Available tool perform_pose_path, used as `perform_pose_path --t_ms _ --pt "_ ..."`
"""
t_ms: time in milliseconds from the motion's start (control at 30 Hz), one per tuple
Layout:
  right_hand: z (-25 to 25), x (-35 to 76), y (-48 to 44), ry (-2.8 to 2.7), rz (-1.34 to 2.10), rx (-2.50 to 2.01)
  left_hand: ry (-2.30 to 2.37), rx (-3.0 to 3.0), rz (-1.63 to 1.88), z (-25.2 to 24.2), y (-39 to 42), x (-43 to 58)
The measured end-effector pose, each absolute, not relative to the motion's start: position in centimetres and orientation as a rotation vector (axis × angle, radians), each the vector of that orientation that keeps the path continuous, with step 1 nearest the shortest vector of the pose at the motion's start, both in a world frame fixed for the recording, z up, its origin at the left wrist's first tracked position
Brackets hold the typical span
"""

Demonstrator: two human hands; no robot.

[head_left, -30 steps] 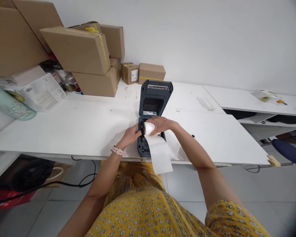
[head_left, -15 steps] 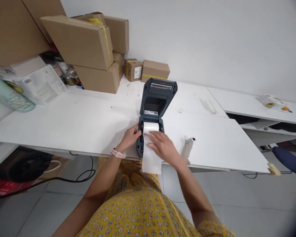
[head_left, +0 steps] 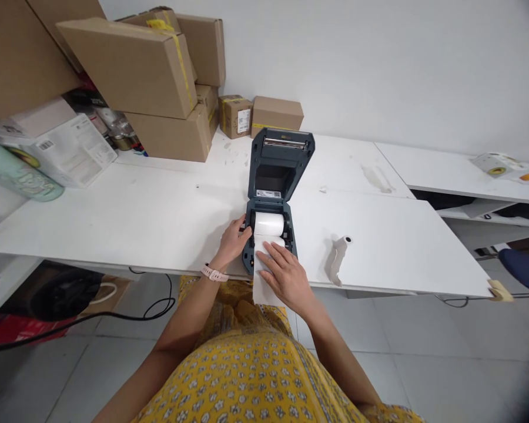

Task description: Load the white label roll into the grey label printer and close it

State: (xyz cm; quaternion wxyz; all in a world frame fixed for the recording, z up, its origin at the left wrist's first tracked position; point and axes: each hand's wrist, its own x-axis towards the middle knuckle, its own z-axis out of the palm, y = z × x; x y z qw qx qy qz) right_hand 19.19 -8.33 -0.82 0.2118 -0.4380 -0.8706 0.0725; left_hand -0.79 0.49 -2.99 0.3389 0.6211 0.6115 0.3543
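A dark grey label printer (head_left: pixel 249 258) stands at the table's front edge with its lid raised. The white paper roll (head_left: pixel 269 224) sits in its bay, and a paper strip (head_left: pixel 261 291) runs from it toward me, over the front and past the table edge. My left hand (head_left: pixel 232 242) grips the printer's left side, thumb near the roll holder. Flat on the strip lies my right hand (head_left: pixel 286 275), fingers stretched out over the printer's front part. To the right, a small roll with a loose paper tail (head_left: pixel 344 242) rests on the table.
Cardboard boxes (head_left: pixel 167 132) are stacked at the back left, with smaller boxes (head_left: pixel 277 114) by the wall. A mint bottle (head_left: pixel 24 173) and a white carton (head_left: pixel 77 153) stand far left. The white table (head_left: pixel 158 205) has a front edge close to my body. A blue chair (head_left: pixel 522 270) is at right.
My right hand has moved slightly down and settled flat on the strip, uncovering more of the roll. My left hand stays at the printer's side. The view has shifted a little.
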Motion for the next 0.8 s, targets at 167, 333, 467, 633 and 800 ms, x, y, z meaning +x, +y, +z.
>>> perform_pose_path --t_ms 167,333,467,633,800 --pt "-0.8 19.1 -8.7 -2.428 0.205 -1.238 1.584 1.611 0.939 -3.0 0.5 -0.8" --pt "-1.0 19.3 -8.7 -2.418 0.226 -1.215 1.564 1.56 0.986 -3.4 0.4 -0.8" --pt "-1.0 19.5 -8.7 -2.439 0.211 -1.208 1.56 1.484 1.027 -3.5 0.0 -0.5" --pt "-1.3 19.1 -8.7 -2.439 0.21 -1.223 1.538 1.42 1.077 -3.8 -0.1 -0.3" --pt "0.3 20.0 -8.6 -2.437 0.374 -1.184 1.536 1.41 1.074 -3.6 -0.1 -0.4"
